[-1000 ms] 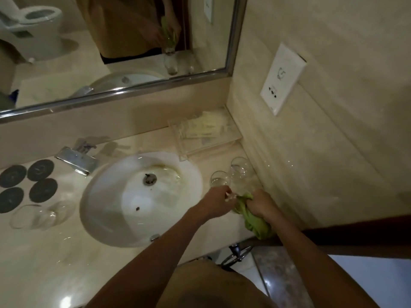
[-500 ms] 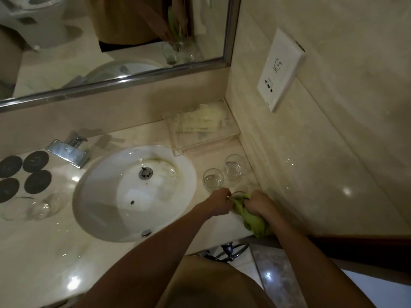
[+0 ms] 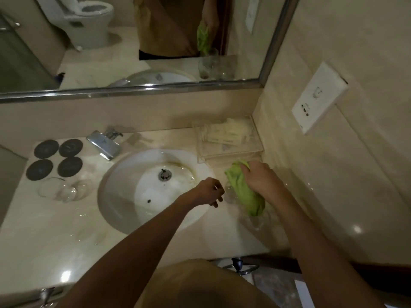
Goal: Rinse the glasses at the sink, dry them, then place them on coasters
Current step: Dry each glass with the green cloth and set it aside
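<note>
My left hand (image 3: 209, 192) has let go of the glass (image 3: 231, 193), fingers loosely curled, holding nothing. My right hand (image 3: 260, 181) grips the green cloth (image 3: 244, 192) over it, beside the sink (image 3: 124, 174). I should steady the glass before wiping.

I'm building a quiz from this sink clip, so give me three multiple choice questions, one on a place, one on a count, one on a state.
1. Where do the coasters lie?
A. left of the sink
B. inside the sink
C. by the wall socket

2. How many coasters?
A. two
B. four
C. six

3. What does the right hand hold?
A. nothing
B. a coaster
C. a green cloth

Answers: 1 A, they sit on the counter beside the faucet. 2 B, four dark discs in a square. 3 C, its fingers grip the cloth.
</note>
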A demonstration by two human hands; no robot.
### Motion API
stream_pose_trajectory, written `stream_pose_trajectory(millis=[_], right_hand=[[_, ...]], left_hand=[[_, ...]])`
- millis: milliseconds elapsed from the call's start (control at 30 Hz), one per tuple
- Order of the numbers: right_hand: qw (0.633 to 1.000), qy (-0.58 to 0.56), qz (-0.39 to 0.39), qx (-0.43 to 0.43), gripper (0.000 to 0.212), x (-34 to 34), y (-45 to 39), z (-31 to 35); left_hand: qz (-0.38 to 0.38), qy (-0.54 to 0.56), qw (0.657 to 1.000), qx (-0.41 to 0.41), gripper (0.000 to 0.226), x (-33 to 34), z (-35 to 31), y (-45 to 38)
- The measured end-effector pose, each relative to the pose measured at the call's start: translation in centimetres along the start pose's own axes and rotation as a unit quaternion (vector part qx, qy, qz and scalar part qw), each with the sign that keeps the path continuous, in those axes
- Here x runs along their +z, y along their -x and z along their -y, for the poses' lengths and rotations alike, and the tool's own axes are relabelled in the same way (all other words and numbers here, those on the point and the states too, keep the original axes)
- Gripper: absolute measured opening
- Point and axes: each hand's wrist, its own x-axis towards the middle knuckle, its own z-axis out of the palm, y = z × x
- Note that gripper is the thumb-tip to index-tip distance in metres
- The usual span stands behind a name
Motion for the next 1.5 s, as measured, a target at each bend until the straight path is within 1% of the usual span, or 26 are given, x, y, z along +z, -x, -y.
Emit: stream_pose_trajectory(millis=[67,200,333,400,500,600,667,700,767,800,833,867,933,967,1033,1167,1267,1333,1400,1500], right_hand=[[0.998,-0.001,-0.03,-0.053,0.045,1.1,0.0,2.8],[0.989,0.014,-0.057,-0.139,0.04,3.3,0.4,9.6],[0.983,0.029,-0.096,-0.156,0.049,5.8,1.0,16.4],[0.982,0.006,-0.106,-0.155,0.05,7.3,1.3,19.6],[0.985,-0.032,-0.098,-0.142,0.053,9.1,1.9,24.4],[0.988,-0.098,-0.054,-0.108,0.051,11.2,2.0,28.3],[0.977,-0.195,-0.015,-0.081,0.053,12.7,2.0,30.1],[0.964,-0.259,0.014,-0.061,0.05,13.5,1.9,30.6],[0.917,-0.385,0.1,-0.017,0.031,14.5,2.2,31.4],[0.891,-0.431,0.145,-0.005,0.024,14.8,2.4,31.7],[0.87,-0.458,0.184,0.0,0.022,15.0,2.6,32.0],[0.857,-0.471,0.208,0.001,0.021,15.2,2.9,32.2],[0.851,-0.477,0.22,-0.001,0.014,15.5,3.3,32.4],[0.85,-0.481,0.213,0.002,0.011,15.6,3.5,32.5],[0.851,-0.491,0.184,0.008,0.011,15.7,3.7,32.5],[0.855,-0.5,0.136,-0.006,0.016,15.5,4.0,32.1],[0.848,-0.522,0.095,-0.011,0.018,15.3,4.3,31.6],[0.833,-0.546,0.083,-0.013,0.02,15.1,4.4,31.0],[0.811,-0.579,0.082,-0.007,0.022,14.9,4.5,30.2],[0.778,-0.624,0.071,0.009,0.03,14.6,4.5,29.0]], left_hand=[[-0.028,0.01,1.0,-0.005,0.016,-2.5,1.8,1.2],[-0.08,0.033,0.996,-0.019,0.018,-7.8,6.3,4.3],[-0.13,0.064,0.989,-0.021,0.016,-13.1,11.4,7.5],[-0.148,0.08,0.985,-0.028,0.018,-15.5,14.1,9.1],[-0.189,0.065,0.979,-0.03,0.021,-19.2,18.3,11.0],[-0.291,-0.014,0.955,-0.055,0.017,-22.5,22.5,12.5],[-0.345,-0.073,0.933,-0.069,0.021,-24.2,25.0,13.4],[-0.358,-0.115,0.923,-0.084,0.028,-24.9,26.0,13.8],[-0.367,-0.208,0.898,-0.126,0.048,-26.2,27.6,14.3],[-0.362,-0.239,0.889,-0.144,0.058,-26.7,28.3,14.4],[-0.354,-0.251,0.886,-0.162,0.067,-27.2,29.0,14.4],[-0.34,-0.246,0.89,-0.179,0.075,-27.6,29.7,14.3],[-0.315,-0.214,0.902,-0.201,0.085,-28.2,31.2,13.8],[-0.306,-0.193,0.91,-0.204,0.088,-28.4,31.8,13.6],[-0.301,-0.158,0.921,-0.192,0.09,-28.4,32.7,13.4],[-0.33,-0.141,0.92,-0.158,0.08,-27.9,33.5,13.2],[-0.348,-0.125,0.918,-0.143,0.073,-27.4,33.6,13.2],[-0.364,-0.1,0.918,-0.125,0.071,-26.8,33.4,13.0],[-0.397,-0.047,0.91,-0.109,0.069,-26.1,32.3,12.7],[-0.429,0.088,0.894,-0.095,0.061,-24.8,29.1,12.0]])
